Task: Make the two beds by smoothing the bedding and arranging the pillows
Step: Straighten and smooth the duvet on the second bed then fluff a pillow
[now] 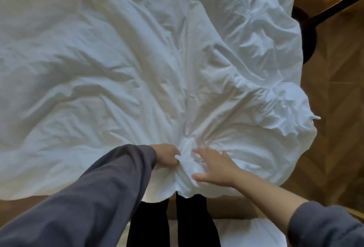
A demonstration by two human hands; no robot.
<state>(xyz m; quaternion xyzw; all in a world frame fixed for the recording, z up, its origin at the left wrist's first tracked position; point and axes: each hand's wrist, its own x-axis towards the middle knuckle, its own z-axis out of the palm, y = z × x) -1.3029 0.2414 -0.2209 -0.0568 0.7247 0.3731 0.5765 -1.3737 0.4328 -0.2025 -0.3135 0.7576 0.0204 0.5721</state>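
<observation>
A white, heavily wrinkled duvet (137, 69) covers the bed and fills most of the view. Its near edge is bunched into a knot of folds (187, 160) right in front of me. My left hand (167, 157) grips that bunched fabric from the left, fingers curled into it. My right hand (214, 168) lies against the bunch from the right with fingers spread and fairly straight. The duvet's right corner (291, 112) is crumpled and hangs over the bed's side. No pillow is visible.
Wooden herringbone floor (334, 128) runs along the right side of the bed. A dark curved piece of furniture (309, 30) stands at the upper right. My dark trouser legs (193, 223) stand against the bed's edge, and white bedding (246, 233) lies behind me at the bottom.
</observation>
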